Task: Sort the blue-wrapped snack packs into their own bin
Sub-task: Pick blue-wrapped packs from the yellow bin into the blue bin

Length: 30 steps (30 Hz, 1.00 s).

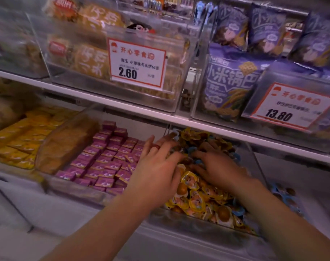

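The step in hand is judged to be the picking-out: blue-wrapped snack packs [195, 160] are mixed among yellow-wrapped packs [194, 196] in a clear bin [179, 219] on the lower shelf, and both hands are down in that heap near the bin's far edge. The left hand [156, 172] is laid over the bin's left side with fingers spread and fairly straight, nothing seen gripped. The right hand [215, 166] is curled into the packs, fingertips at the blue ones; whether a pack is actually pinched cannot be told through the blur. A few more blue packs [284, 196] are seen in the neighbouring bin just beyond the right wall, probably their own bin. The next move calls for a blue pack to be pinched free without yellow ones being dragged along, then carried over that right wall.
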{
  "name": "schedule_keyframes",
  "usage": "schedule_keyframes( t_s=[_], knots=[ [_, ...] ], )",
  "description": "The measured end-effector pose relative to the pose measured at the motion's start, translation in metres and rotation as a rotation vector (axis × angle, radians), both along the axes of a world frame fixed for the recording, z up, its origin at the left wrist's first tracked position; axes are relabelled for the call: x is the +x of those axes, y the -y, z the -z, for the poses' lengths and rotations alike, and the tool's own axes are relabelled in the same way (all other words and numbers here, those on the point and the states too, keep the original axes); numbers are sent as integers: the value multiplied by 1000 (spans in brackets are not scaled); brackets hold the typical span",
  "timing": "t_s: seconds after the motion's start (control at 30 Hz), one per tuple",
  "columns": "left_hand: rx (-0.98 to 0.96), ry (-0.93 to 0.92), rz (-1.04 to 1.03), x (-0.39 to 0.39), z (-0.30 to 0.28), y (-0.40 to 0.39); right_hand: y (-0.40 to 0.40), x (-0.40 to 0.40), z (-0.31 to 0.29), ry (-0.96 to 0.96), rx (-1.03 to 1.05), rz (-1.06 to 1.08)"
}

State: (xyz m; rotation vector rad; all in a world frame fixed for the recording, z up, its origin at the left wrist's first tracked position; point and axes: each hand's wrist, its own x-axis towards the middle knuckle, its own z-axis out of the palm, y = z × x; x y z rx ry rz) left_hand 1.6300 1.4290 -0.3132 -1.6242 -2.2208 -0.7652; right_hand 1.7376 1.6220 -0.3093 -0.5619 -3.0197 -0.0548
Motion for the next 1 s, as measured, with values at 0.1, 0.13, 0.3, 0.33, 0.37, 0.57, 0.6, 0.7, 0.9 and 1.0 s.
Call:
schedule_keyframes(
  t_s=[0.1,0.13,0.3,0.33,0.37,0.57,0.6,0.7,0.9,1.0],
  knots=[
    [45,-24,108,13,2,-5,5,-2,0,-143,-175,20],
    [44,-15,133,18,3,-8,5,1,-1,-233,-245,42],
    [-84,27,4,25,7,-32,6,29,-12,-549,-529,257],
    [-116,54,-15,24,9,-37,7,37,-14,-592,-569,286],
    [-160,91,-20,22,11,-43,9,44,-15,-639,-601,303],
    [-162,262,-54,14,13,-61,19,74,-15,-807,-751,364],
    [-136,272,-47,12,13,-62,21,75,-14,-777,-726,354],
    [-170,190,6,13,17,-65,24,77,-14,-678,-586,309],
    [-337,146,93,12,15,-75,9,97,-23,-689,-361,276],
    [-354,90,133,20,15,-79,10,105,-17,-600,-297,262]
  ],
)
